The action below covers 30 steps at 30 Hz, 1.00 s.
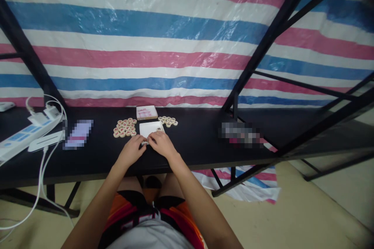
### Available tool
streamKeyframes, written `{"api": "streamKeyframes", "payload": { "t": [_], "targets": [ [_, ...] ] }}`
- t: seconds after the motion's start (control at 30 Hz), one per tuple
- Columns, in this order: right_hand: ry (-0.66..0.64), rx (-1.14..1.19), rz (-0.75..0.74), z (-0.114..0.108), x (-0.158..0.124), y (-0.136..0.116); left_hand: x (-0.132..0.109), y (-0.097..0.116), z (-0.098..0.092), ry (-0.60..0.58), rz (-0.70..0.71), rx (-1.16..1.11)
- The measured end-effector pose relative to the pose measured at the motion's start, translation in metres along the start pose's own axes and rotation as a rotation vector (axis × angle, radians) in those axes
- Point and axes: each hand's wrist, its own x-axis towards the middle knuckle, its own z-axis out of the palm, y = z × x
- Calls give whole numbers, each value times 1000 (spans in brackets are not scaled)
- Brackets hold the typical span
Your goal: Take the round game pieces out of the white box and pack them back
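Note:
An open white box [148, 127] lies on the black table in front of me, with a few chess pieces showing along its right inner side. At its near left edge, my left hand [133, 149] has its fingers bent against the box. My right hand [162, 143] curls over the near right part, its fingertips down inside the rim; what they hold, if anything, is hidden. Left of the box sits a cluster of round Chinese chess pieces [125, 127] with red characters. To its right is a smaller group of dark-marked chess pieces [168, 120].
Behind the open box lies a printed box lid [146, 112]. On the left are a power strip [26, 136] with plugs and white cables, and a blurred-out phone [78, 134]. A pixelated object [241, 135] lies to the right, near black metal frame bars [257, 54].

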Motion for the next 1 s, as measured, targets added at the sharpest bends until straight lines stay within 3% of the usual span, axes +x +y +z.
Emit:
{"api": "streamKeyframes", "payload": {
  "t": [1.0],
  "targets": [
    [10,-25,3,0,-1,0,0,1,-2,-24,-1,16]
  ]
}}
